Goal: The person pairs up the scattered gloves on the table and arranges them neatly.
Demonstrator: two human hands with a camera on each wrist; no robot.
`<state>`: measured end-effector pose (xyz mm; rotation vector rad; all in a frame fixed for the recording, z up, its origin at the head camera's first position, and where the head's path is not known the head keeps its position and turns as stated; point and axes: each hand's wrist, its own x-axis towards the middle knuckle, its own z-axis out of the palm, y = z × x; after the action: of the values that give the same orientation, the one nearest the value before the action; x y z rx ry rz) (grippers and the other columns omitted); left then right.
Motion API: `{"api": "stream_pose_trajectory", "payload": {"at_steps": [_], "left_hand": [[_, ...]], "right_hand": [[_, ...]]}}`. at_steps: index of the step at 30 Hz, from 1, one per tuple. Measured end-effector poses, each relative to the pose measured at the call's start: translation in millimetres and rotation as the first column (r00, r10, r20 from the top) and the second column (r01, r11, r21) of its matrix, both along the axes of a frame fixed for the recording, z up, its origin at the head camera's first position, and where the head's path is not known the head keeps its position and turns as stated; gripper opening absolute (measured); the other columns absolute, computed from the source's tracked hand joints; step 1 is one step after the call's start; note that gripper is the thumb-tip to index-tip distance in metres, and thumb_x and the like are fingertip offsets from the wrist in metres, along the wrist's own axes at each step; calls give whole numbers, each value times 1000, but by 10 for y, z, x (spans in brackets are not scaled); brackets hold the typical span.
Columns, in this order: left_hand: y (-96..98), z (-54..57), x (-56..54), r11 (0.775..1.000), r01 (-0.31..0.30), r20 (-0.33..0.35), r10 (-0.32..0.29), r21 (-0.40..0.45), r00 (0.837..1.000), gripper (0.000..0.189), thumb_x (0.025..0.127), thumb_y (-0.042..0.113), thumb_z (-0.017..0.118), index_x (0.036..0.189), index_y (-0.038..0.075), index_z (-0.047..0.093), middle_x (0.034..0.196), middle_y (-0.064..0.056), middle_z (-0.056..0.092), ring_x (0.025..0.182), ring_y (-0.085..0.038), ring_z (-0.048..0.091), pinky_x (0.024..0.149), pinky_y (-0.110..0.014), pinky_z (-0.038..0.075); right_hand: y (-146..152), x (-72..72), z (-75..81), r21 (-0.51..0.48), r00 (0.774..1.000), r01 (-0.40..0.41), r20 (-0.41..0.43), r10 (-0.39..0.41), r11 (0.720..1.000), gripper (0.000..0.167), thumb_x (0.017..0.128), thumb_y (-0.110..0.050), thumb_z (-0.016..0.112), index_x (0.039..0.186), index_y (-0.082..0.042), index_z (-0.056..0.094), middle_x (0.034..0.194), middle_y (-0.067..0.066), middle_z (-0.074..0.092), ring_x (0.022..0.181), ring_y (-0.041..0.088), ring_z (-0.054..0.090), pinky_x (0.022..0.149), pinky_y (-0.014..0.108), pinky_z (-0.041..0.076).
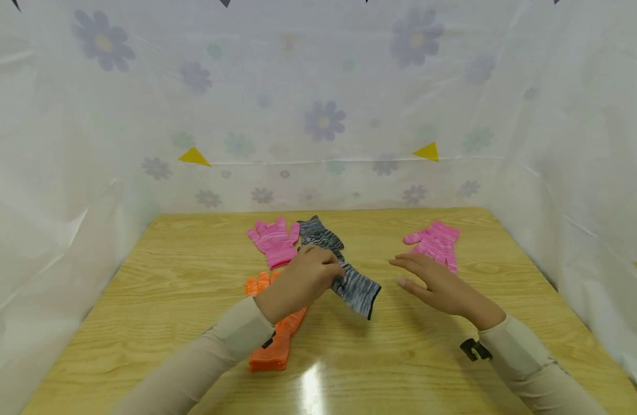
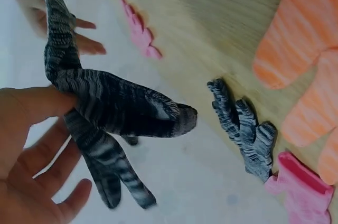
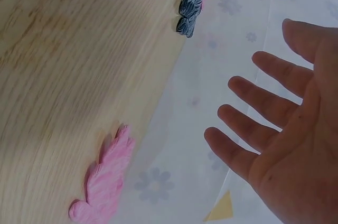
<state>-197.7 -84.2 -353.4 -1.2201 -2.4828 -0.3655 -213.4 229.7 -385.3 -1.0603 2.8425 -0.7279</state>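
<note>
My left hand (image 1: pixel 305 279) pinches a grey-and-black knitted glove (image 1: pixel 359 290) between thumb and fingers, holding it over the middle of the table. In the left wrist view this glove (image 2: pixel 113 100) hangs bent, its cuff upward and its fingers drooping. My right hand (image 1: pixel 443 285) hovers to the right with nothing in it; the right wrist view shows its fingers (image 3: pixel 264 100) spread and nearly straight. A second grey-and-black glove (image 1: pixel 314 229) lies behind my left hand. Close beyond my right hand lies a pink glove (image 1: pixel 439 241).
Another pink glove (image 1: pixel 274 246) lies at the back left, beside the grey one on the table. Orange gloves (image 1: pixel 270 349) lie partly under my left forearm. A flower-patterned white sheet (image 1: pixel 323 86) encloses the wooden table (image 1: pixel 401 369) at the back and sides.
</note>
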Motion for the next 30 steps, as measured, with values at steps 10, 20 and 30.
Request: {"api": "stream_pose_trajectory", "payload": {"at_steps": [10,20,30], "left_hand": [[130,-343,-83,984,96,82,-84,-148,993,9,89,14,67,96,16,72,97,-1,53,83,-10,47,67,-18,44],[163,-537,-47,959,145,186,-101,-243,977,20,90,13,67,108,17,75,104,-1,64,90,-9,61,74,-13,50],[119,-607,227,922,125,166,-68,-365,984,32,94,34,61,124,26,65,128,-5,56,111,-16,57,86,-24,53]], "right_hand": [[-21,13,-44,20,1000,-9,14,9,1000,47,100,-33,50,142,-12,47,144,12,45,133,36,39,102,60,37],[-27,9,-98,43,999,-44,12,44,998,46,100,-32,50,138,-7,50,141,15,47,131,38,41,102,59,38],[-53,30,-143,39,998,-58,39,56,998,43,98,-25,55,138,-7,51,140,19,48,129,39,44,100,59,40]]}}
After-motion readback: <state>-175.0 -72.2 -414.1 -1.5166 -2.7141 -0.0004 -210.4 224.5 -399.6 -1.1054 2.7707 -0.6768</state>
